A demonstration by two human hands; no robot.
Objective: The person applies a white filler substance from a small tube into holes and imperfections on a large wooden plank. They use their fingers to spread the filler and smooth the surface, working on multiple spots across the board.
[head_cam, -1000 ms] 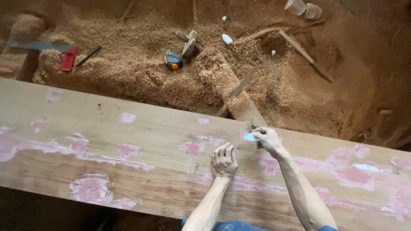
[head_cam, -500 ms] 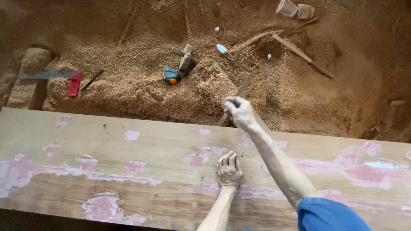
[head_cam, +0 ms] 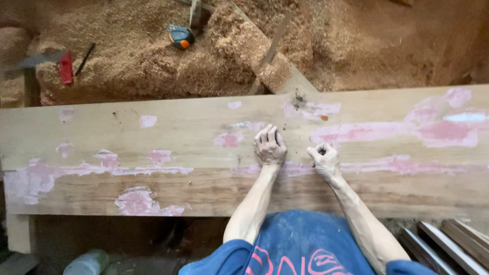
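Note:
A wide, long wooden plank (head_cam: 153,127) with pale pink patches runs across the view in front of me. My left hand (head_cam: 270,146) lies palm down on its middle, fingers bent and pressed to the wood, holding nothing. Just to the right, my right hand (head_cam: 324,159) rests on the plank as a closed fist. A small dark spot shows between its thumb and fingers, but I cannot tell what it is. The two hands are a hand's width apart. My blue shirt (head_cam: 300,244) fills the bottom middle.
Beyond the plank's far edge lies a heap of sawdust (head_cam: 224,61) with a blue-and-orange tape measure (head_cam: 181,36), a red-handled tool (head_cam: 66,67) and a thin wood strip (head_cam: 274,47). Wooden slats (head_cam: 448,239) lie at the lower right, a pale bottle (head_cam: 87,263) at the lower left.
My right hand reached past the plank's far edge toward the sawdust, then came back and now rests as a fist beside my left hand. The view has shifted closer to the plank.

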